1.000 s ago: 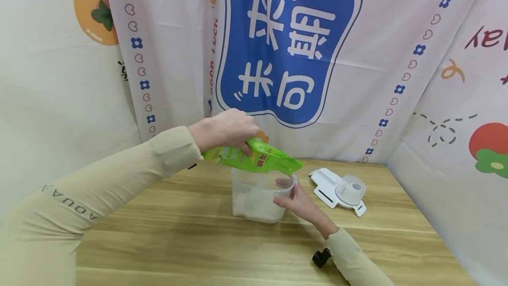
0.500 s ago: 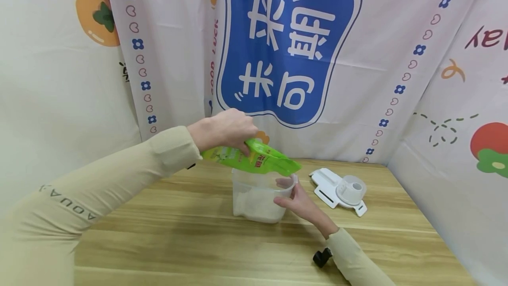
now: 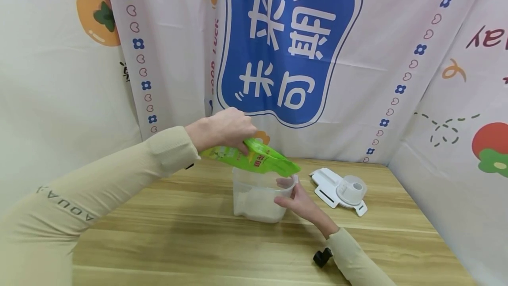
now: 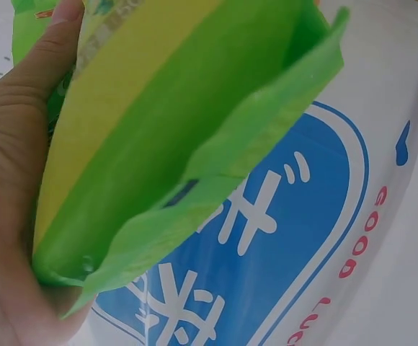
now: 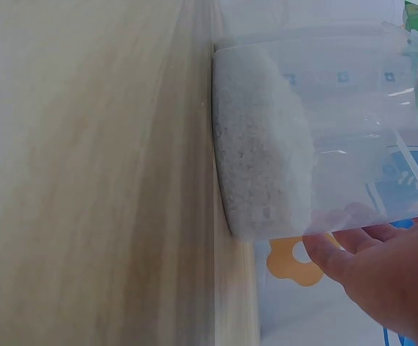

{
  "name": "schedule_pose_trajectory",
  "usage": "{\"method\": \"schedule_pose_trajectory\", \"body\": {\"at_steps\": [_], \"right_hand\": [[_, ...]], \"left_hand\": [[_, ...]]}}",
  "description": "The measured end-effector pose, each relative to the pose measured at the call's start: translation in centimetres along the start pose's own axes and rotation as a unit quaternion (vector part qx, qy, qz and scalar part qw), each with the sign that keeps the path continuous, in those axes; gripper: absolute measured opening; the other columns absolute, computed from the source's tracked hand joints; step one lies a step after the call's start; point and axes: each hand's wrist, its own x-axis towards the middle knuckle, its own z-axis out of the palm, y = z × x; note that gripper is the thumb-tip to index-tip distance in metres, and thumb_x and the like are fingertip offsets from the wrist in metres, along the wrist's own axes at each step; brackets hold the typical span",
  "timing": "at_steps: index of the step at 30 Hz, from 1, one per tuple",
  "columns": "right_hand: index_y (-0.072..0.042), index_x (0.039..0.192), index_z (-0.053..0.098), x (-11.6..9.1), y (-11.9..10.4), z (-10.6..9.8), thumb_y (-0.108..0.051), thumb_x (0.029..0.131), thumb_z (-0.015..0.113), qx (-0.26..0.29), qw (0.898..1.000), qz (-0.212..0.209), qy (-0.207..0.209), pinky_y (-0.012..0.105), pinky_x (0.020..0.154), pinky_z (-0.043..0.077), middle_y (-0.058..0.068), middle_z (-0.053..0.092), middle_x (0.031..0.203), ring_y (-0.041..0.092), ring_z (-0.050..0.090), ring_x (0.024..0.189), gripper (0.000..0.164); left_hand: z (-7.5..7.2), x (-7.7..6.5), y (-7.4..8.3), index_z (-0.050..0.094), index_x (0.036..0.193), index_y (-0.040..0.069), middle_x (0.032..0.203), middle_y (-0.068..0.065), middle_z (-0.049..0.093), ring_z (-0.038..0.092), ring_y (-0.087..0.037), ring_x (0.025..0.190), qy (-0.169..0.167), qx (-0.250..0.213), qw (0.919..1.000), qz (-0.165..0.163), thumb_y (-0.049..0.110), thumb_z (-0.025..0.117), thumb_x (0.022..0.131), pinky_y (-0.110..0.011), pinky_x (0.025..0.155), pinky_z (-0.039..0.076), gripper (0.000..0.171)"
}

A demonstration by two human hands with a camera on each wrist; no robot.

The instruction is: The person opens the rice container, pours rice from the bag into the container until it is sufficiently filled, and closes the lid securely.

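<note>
My left hand grips a bright green and yellow plastic rice bag, tilted with its far end lower, above a clear plastic container. A hollow green end of the bag fills much of the left wrist view, with the thumb along its side. Upright on the table, the container has a layer of white rice in its bottom. My right hand holds the container's right side near the rim, thumb in front and fingers behind. The bag's lower end overlaps the container's rim in the head view.
A white lid with a clear round cup lies on the wooden table, right of the container. A black clip-like piece sits by the right sleeve. Printed cloth hangs behind the table and along both sides.
The bag's lower end has sunk slightly and shifted a little left in the left hand. The right hand and the container hold almost still.
</note>
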Motion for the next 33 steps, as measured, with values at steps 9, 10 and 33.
{"method": "schedule_pose_trajectory", "body": {"at_steps": [9, 10, 33], "right_hand": [[-0.006, 0.146, 0.030, -0.1, -0.2, 0.0, -0.020, 0.088, 0.074, 0.005, 1.000, -0.013, 0.003, 0.055, 0.113, 0.036, 0.025, 0.044, 0.147, 0.042, 0.042, 0.137, 0.074], [-0.007, 0.146, 0.031, -0.1, -0.2, 0.0, -0.020, 0.088, 0.074, 0.004, 1.000, -0.014, 0.003, 0.056, 0.113, 0.036, 0.025, 0.044, 0.147, 0.042, 0.042, 0.137, 0.074], [-0.031, 0.152, 0.022, 0.2, 0.0, 0.0, -0.017, 0.089, 0.072, 0.007, 0.998, -0.055, -0.012, 0.057, 0.108, 0.042, 0.019, 0.041, 0.147, 0.044, 0.042, 0.135, 0.081]], "left_hand": [[0.0, -0.2, -0.1, 0.073, 0.112, 0.015, 0.088, -0.002, 0.075, 0.060, -0.013, 0.060, 0.000, -0.002, 0.9999, 0.011, 0.046, 0.079, 0.079, -0.024, 0.059, 0.055, 0.046], [0.0, -0.2, -0.1, 0.072, 0.112, 0.015, 0.089, -0.003, 0.076, 0.060, -0.013, 0.061, 0.001, 0.001, 0.9999, 0.011, 0.045, 0.080, 0.079, -0.024, 0.059, 0.056, 0.046], [-1.4, 0.4, 2.1, 0.072, 0.111, 0.021, 0.095, 0.001, 0.075, 0.062, -0.015, 0.069, 0.018, 0.105, 0.9931, 0.049, 0.036, 0.083, 0.079, -0.027, 0.073, 0.059, 0.037]]}}
